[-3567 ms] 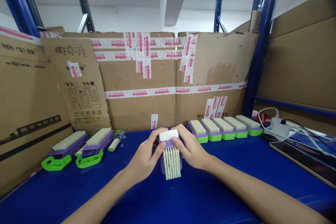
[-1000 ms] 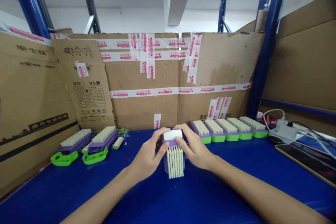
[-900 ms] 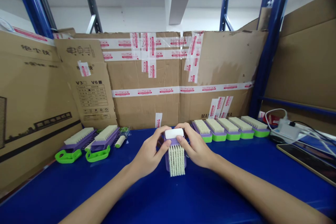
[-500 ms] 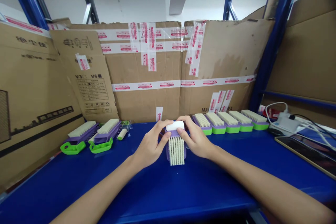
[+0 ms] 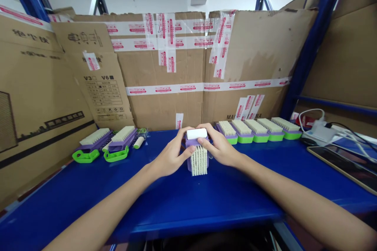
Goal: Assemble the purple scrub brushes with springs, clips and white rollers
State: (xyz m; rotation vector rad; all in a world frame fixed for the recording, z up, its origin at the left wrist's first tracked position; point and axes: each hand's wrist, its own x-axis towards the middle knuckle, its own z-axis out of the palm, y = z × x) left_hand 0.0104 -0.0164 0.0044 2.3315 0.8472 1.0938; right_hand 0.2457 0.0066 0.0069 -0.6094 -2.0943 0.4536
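Now the left hand (image 5: pixel 171 156), its thumb slid lower, and right hand (image 5: pixel 221 147) grip the purple bristle brush (image 5: pixel 199 161), apparently readjusting below its white roller (image 5: pixel 196 133).

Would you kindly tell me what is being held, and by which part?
The left grip and right grip hold the purple brush by its far end, beside the white cylinder.

On the Head, Aimed Forward and Down

Looks out from the person's head, over the blue tabletop (image 5: pixel 176 200), tilted down. Faces the cardboard wall (image 5: pixel 188 66) across the upper half of the frame. Takes in the left hand (image 5: pixel 171 155) and right hand (image 5: pixel 220 147) from near behind, mid-frame.
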